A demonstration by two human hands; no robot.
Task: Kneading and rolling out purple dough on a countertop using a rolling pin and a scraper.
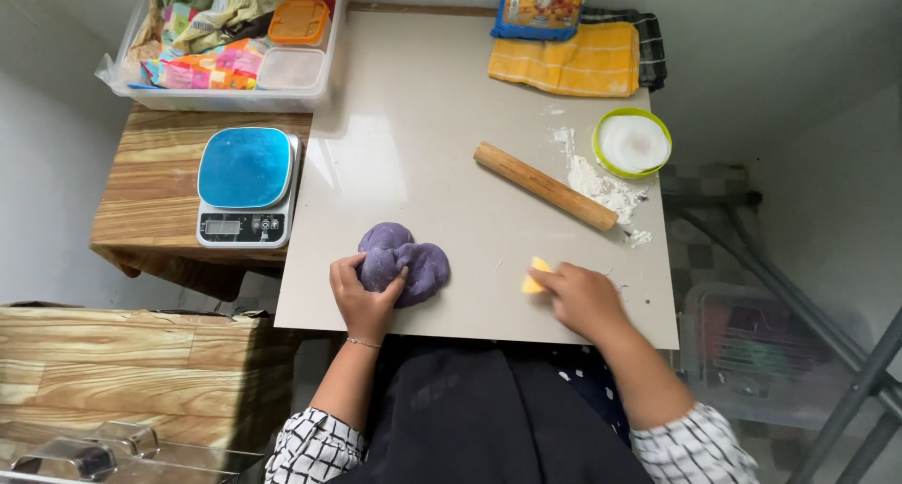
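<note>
Purple dough lump (pixel 404 261) low centre on pale tabletop (pixel 423 117): soft, pliable, likely tacky, best cupped from its sides. Left hand (pixel 365 301) grip curled onto its near edge; right hand (pixel 583 298) grip pinched on yellow scraper (pixel 536 275). Rolling pin (pixel 545 186), flour (pixel 601 188), scale (pixel 246 185) nearby.

Purple dough (pixel 406 261) lies left of the tan wooden rolling pin (pixel 546 186); beyond the pin, a yellow cloth (pixel 567 61); far left, a blue-topped scale (pixel 247 183).
</note>
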